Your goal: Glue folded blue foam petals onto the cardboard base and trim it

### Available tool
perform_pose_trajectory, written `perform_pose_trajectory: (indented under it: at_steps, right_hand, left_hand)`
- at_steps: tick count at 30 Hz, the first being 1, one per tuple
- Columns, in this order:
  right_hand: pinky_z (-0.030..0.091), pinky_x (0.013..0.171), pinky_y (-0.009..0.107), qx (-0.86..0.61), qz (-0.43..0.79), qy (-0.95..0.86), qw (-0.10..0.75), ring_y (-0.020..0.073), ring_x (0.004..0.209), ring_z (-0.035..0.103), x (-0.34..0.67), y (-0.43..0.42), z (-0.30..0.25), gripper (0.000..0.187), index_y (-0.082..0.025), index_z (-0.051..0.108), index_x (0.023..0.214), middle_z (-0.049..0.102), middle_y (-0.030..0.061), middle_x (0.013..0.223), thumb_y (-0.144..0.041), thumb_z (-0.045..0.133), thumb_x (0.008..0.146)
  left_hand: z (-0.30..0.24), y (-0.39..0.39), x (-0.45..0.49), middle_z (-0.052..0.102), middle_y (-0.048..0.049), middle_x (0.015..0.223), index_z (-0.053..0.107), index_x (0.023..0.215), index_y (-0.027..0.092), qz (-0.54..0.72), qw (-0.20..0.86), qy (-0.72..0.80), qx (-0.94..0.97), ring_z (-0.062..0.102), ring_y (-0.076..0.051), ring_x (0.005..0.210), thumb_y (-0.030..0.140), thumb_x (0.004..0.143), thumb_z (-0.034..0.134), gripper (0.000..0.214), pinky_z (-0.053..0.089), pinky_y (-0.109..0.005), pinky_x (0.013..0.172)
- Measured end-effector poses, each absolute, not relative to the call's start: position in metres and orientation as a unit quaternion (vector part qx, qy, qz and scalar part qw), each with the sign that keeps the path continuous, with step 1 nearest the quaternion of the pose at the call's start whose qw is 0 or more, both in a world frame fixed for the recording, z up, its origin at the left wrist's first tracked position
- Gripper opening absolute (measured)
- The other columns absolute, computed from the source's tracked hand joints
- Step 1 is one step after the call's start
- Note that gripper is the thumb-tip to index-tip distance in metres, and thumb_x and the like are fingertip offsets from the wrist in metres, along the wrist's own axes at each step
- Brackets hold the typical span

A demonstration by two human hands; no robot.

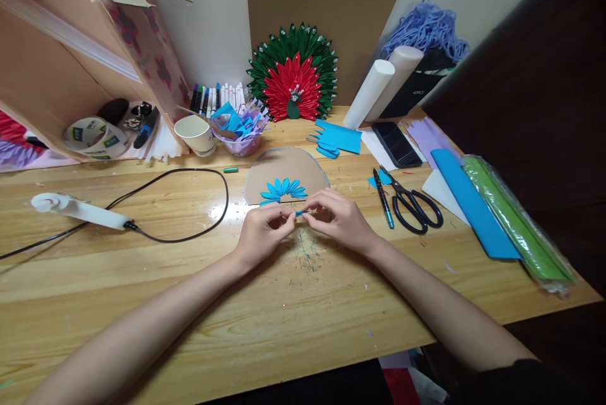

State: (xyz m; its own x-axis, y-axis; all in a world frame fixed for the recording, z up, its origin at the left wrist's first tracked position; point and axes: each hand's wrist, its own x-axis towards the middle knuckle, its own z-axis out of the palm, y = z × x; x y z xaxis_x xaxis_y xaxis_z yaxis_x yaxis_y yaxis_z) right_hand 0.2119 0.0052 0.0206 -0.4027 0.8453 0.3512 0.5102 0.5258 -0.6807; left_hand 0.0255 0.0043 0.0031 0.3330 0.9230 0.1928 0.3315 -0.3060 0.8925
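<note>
Between my fingertips is a small blue paper petal (pixel 300 212), pinched at one end by my left hand (pixel 266 228) and at the other by my right hand (pixel 338 219). Both hands are closed on it, low over the table. Just beyond them lies a half-round cardboard piece (pixel 284 163). Several blue paper petals (pixel 283 189) fan out along its near edge, around a small notch. My hands partly cover the cardboard's lower right edge.
A white glue gun (pixel 85 212) with a looping black cable lies left. Right are black scissors (pixel 416 206), a pen (pixel 383 198), a phone (pixel 396 144) and blue paper (pixel 476 206). Behind stand a paper cup (pixel 195 135), a scrap bowl (pixel 241 143) and a red-green peacock craft (pixel 293 74).
</note>
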Motion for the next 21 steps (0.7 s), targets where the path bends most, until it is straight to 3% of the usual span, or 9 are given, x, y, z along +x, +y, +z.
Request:
perform_pose_trajectory:
  at_steps: [4, 11, 21]
  right_hand:
    - [0.044, 0.066, 0.029, -0.409, 0.199, -0.82, 0.347, 0.0154, 0.074, 0.053, 0.2104, 0.0051, 0.0189, 0.005, -0.019, 0.057, 0.079, 0.061, 0.0031, 0.076, -0.017, 0.054, 0.081]
    - [0.046, 0.069, 0.031, -0.336, 0.083, -0.873, 0.344, 0.0171, 0.077, 0.055, 0.2125, 0.0075, 0.0172, 0.007, -0.018, 0.058, 0.081, 0.064, 0.006, 0.079, -0.013, 0.053, 0.08]
    - [0.046, 0.07, 0.031, -0.355, 0.142, -0.859, 0.34, 0.0168, 0.078, 0.055, 0.2122, 0.0075, 0.0172, 0.006, -0.017, 0.058, 0.081, 0.064, 0.006, 0.08, -0.013, 0.053, 0.079]
  left_hand:
    - [0.0048, 0.0058, 0.0259, 0.065, -0.0046, 0.071, 0.068, 0.077, 0.016, 0.345, 0.41, 0.448, 0.716, 0.054, -0.013, 0.064, 0.031, 0.083, 0.053, 0.022, 0.041, -0.024, 0.06]
    - [0.0067, 0.0121, 0.0253, 0.067, -0.0053, 0.071, 0.067, 0.073, 0.013, 0.32, 0.554, 0.449, 0.624, 0.058, -0.013, 0.066, 0.038, 0.082, 0.053, 0.03, 0.043, -0.023, 0.062]
    - [0.0058, 0.0113, 0.0256, 0.07, -0.0066, 0.078, 0.071, 0.078, 0.015, 0.34, 0.539, 0.433, 0.638, 0.061, -0.014, 0.069, 0.033, 0.079, 0.058, 0.022, 0.046, -0.023, 0.061]
